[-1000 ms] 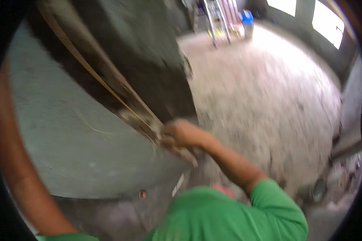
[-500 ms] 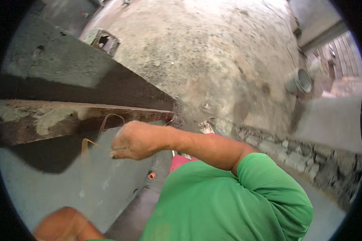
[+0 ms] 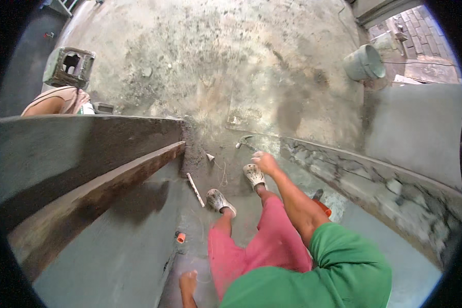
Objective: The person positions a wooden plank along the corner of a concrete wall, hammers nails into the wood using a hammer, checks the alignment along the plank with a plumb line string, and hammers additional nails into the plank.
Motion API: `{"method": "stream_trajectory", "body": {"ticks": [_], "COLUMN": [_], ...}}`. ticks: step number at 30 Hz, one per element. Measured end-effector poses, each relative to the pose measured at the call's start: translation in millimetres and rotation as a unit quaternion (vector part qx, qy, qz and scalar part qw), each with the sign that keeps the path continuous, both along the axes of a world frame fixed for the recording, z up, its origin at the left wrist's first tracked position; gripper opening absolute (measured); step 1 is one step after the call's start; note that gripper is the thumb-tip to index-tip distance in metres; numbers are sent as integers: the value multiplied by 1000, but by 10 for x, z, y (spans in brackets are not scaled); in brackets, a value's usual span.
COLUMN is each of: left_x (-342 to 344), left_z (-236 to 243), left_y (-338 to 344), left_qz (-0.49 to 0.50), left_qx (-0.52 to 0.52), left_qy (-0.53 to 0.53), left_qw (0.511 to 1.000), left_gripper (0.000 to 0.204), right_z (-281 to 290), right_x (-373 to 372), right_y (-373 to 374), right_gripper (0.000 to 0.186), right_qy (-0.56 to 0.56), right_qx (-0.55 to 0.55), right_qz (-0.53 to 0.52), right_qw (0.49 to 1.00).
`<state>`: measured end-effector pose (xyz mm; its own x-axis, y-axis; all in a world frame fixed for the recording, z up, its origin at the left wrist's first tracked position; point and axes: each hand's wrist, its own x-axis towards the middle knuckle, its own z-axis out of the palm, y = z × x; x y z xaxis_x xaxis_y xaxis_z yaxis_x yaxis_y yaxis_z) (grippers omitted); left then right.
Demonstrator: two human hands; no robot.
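My right hand (image 3: 265, 161) reaches down in front of my shoes, its fingers loosely apart and slightly blurred. Just beyond the fingertips lies a hammer (image 3: 245, 140) on the floor, its handle pointing toward the hand; whether they touch is unclear. At the lower left, my left hand (image 3: 188, 281) is low beside my leg with curled fingers. A faint thin loop shows beside it, but what the fingers hold cannot be made out. A cone-shaped plumb bob (image 3: 210, 157) lies left of the hammer, with thin string (image 3: 224, 174) trailing from it.
A wooden beam (image 3: 102, 182) runs along the left wall. On the floor are a white stick (image 3: 195, 190) and an orange pipe end (image 3: 180, 237). Broken masonry (image 3: 354, 179) edges the right. Beyond stand a bucket (image 3: 364, 63) and a hollow block (image 3: 69, 66), near another person's shoulder (image 3: 56, 100).
My right hand has dropped from beside the left wall to near the hammer. The left hand has come in toward my leg. My view has shifted, revealing my legs and the plumb bob.
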<state>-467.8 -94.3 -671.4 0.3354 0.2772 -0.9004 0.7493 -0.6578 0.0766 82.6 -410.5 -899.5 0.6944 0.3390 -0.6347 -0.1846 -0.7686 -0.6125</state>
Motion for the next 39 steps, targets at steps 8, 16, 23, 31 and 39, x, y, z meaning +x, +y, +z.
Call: {"method": "stream_trajectory", "body": {"ticks": [8,16,23,31,39], "left_x": [1428,1979,2066,3273,3731], "left_z": [-4208,-5809,-1621,2469,5642], "left_y": [-1506,-1553,-448,29,437], "left_qz": [-69,-337,358,122,-3], "left_qx": [83,235,-136,95,534], "left_qy": [32,137,68,-461,-775], "left_qw": [994,902,921,874,336], "left_gripper": [70,75,66,56,84], "right_z": [-3122,-4272,-3427,-1162,2457], "right_x": [-157,-95,-42,-1293,-509], "right_y": [-635,-387,-1177,-470,721], "right_gripper": [43,54,52,42,63], "right_qy": [24,-47,132,-133,-106], "right_qx": [-264,-311,-258,55,235], "right_qz": [46,120,39,201,73], "right_qw": [963,942,956,969,963]}}
